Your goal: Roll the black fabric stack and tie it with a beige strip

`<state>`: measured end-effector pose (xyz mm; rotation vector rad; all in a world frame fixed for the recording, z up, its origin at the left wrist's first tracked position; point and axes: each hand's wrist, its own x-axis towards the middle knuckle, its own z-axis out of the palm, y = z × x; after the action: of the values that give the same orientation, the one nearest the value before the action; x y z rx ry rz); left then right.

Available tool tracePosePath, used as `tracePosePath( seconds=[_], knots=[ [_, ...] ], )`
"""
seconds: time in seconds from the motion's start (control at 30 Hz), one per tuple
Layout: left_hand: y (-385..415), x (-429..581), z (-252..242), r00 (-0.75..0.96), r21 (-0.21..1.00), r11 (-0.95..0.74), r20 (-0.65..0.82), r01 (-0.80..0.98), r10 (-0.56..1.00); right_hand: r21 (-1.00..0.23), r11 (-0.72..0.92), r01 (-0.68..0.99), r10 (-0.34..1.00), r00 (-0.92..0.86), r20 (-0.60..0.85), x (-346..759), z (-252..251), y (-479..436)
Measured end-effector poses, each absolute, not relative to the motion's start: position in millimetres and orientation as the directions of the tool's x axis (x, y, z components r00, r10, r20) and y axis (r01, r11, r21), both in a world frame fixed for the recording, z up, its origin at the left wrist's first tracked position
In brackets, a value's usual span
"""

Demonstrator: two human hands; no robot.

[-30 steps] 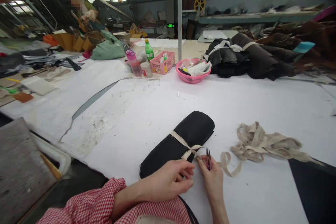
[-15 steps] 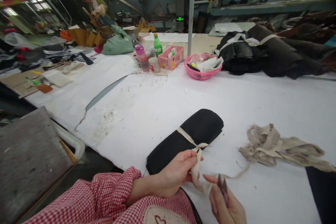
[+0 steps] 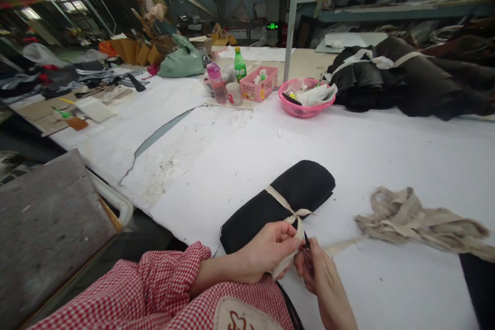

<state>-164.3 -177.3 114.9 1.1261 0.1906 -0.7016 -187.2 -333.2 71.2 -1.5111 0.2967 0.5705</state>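
Note:
A folded black cloth bundle (image 3: 266,206) lies aslant on the white table covering, tied round its middle with a beige fabric strip (image 3: 279,197). My left hand (image 3: 270,247) is closed on the strip's tail just below the knot, at the bundle's near edge. In my right hand (image 3: 319,265) is a small dark pair of snips (image 3: 308,255), its tip up against the strip beside my left fingers. Whether the blades are apart is hidden. From behind my right hand a length of strip runs to a loose heap of beige strips (image 3: 410,219) on the right.
A pink basket (image 3: 307,108), a pink box (image 3: 259,87), a green bottle (image 3: 240,67) and a tumbler (image 3: 216,85) stand beyond. Dark cloth bundles (image 3: 363,80) lie at the back right. A grey board (image 3: 50,216) is at the left. Another person (image 3: 154,10) stands far back.
My right hand has moved left and up with the snips, from apart to right beside my left hand at the strip. The view has shifted slightly.

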Motion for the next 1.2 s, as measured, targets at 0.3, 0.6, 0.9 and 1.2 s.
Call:
tracePosePath(
  seconds=[0.3,0.6,0.9,1.2],
  knots=[
    [-182.4,-165.2,111.4,0.824,0.847,0.157,-0.426,0.508,-0.374,-0.823,0.076,-0.563,0.216,0.815,-0.538,-178.2,77.2,-329.9],
    [-180.6,-165.8,113.1,0.826,0.831,0.182,-0.447,0.526,-0.343,-0.845,0.033,-0.534,0.228,0.827,-0.514,-174.8,78.9,-338.7],
    [-180.2,-165.2,112.1,0.824,0.833,0.179,-0.443,0.524,-0.353,-0.848,0.053,-0.527,0.27,0.826,-0.496,-163.1,79.3,-334.9],
    [-178.6,-165.0,111.6,0.832,0.838,0.192,-0.425,0.511,-0.358,-0.792,0.111,-0.6,0.355,0.768,-0.532,-155.8,76.4,-338.7]
  ],
)
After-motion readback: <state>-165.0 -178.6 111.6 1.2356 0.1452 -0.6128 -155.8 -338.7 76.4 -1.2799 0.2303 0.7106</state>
